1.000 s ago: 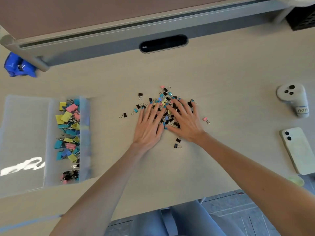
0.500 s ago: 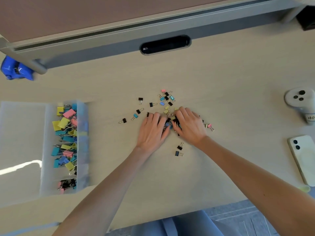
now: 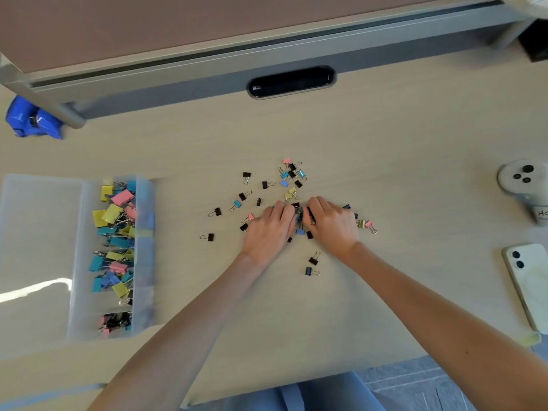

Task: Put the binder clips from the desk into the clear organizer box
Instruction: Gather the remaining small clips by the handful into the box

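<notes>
a: where are the binder clips (image 3: 300, 231)?
b: small ones, mostly loose on the counter (image 3: 385, 143), mid-frame. tight bunch squeezed between the two hands. strays fan out to the left, a far cluster (image 3: 292, 173) sits just beyond the knuckles, a couple more near the wrists.
a: change vs a second back?
b: fingers lay flat and spread over the pile then. now they've curled in and raked toward the body. pile's compacted, and the far cluster got left behind.
a: meaning for the task?
b: reads as the gather step, scoop-and-carry next i'd guess. nothing from this bunch is in the clear organizer box (image 3: 144, 262) yet. box is well apart at the left edge, with big coloured clips (image 3: 114, 229) in the long compartment and small clips (image 3: 114, 321) in the near one.
a: grips?
b: left grip (image 3: 268, 229) clenched, knuckles up, fingers curled onto the bunch. right grip (image 3: 333, 225) same from the other side, clips poking out between them. fingertips hidden, can't tell how many each really has.
a: rest?
b: white phone (image 3: 530, 286) and grey controller (image 3: 523, 182) at right, blue plastic thing (image 3: 32, 120) far left.
</notes>
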The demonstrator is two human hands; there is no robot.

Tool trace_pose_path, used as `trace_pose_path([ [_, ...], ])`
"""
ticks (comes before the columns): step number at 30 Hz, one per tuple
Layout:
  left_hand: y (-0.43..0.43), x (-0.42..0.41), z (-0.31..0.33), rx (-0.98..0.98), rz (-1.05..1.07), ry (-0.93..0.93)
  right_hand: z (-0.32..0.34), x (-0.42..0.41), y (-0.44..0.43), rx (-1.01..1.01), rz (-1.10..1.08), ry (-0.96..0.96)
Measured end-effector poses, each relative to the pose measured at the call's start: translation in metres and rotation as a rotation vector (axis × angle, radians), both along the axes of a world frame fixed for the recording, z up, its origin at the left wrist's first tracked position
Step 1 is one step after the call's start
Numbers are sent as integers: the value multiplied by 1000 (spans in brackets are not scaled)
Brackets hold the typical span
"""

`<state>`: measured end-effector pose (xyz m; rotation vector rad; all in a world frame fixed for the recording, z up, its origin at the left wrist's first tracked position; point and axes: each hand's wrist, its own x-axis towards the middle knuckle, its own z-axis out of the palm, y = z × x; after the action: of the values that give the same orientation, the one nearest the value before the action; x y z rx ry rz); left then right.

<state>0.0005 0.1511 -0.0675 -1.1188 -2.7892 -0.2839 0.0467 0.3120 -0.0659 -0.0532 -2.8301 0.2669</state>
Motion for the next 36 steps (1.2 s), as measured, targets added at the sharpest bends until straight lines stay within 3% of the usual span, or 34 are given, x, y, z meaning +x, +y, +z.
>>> trace_pose_path([
  [6,4,-6,5,105,69,5,11,0,5,-202,-79,-7],
  [10,7,-14,15,330,189,-192,25,-9,3,-549,-266,-149],
  [16,21,-32,66,1016,727,-1195,54,-27,1,-1512,-521,-391],
  [19,4,-42,73,1299,680,-1764,59,-28,3,-1844,-534,-553],
  [21,-5,-45,74,1393,531,-2000,64,-28,3,-2011,-465,-585],
  [27,-7,-49,84,1395,362,-2230,74,-31,-3,-2171,-374,-622],
  [36,-1,-60,79,1250,311,-2211,74,-36,1,-2034,-474,-565],
])
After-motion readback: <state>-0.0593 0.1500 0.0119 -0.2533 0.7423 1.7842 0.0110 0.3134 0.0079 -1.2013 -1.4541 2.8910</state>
